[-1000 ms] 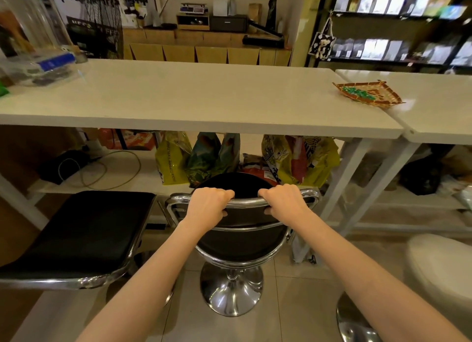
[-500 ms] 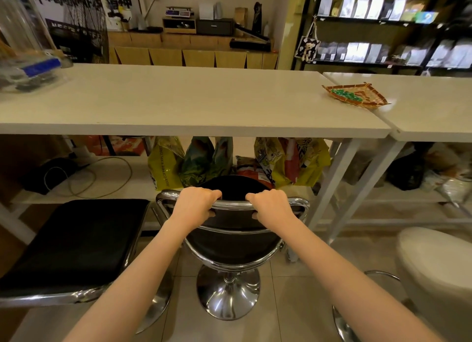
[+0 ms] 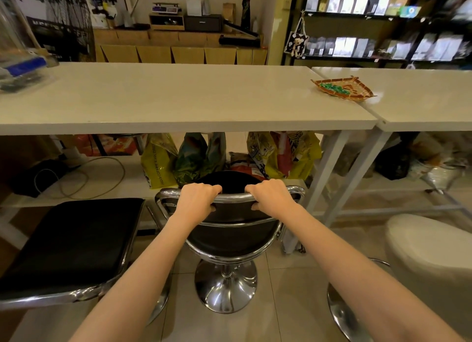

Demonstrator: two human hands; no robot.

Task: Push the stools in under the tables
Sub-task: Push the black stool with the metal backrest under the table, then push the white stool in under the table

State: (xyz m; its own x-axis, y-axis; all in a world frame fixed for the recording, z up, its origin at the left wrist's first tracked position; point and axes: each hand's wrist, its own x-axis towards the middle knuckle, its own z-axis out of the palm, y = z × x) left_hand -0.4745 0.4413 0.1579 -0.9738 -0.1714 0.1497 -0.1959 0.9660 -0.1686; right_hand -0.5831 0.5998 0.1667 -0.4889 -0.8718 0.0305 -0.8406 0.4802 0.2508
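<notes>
A black stool with a chrome backrest rail and round chrome base (image 3: 231, 235) stands in front of the long white table (image 3: 178, 104), its seat near the table's front edge. My left hand (image 3: 195, 203) and my right hand (image 3: 272, 201) both grip the top of the chrome backrest rail, side by side. A square black stool (image 3: 69, 242) stands at the left and a white stool (image 3: 431, 262) at the right, both out from the tables.
Under the table, a low white shelf (image 3: 107, 180) holds several coloured bags (image 3: 194, 155) and a coiled cable. The white table leg (image 3: 329, 178) slants down right of the stool. A second white table (image 3: 421, 96) adjoins on the right, with a woven tray (image 3: 342, 88) across the joint.
The stool and both hands have moved forward toward the table, and my view has come closer to the table. My grip on the backrest rail is unchanged.
</notes>
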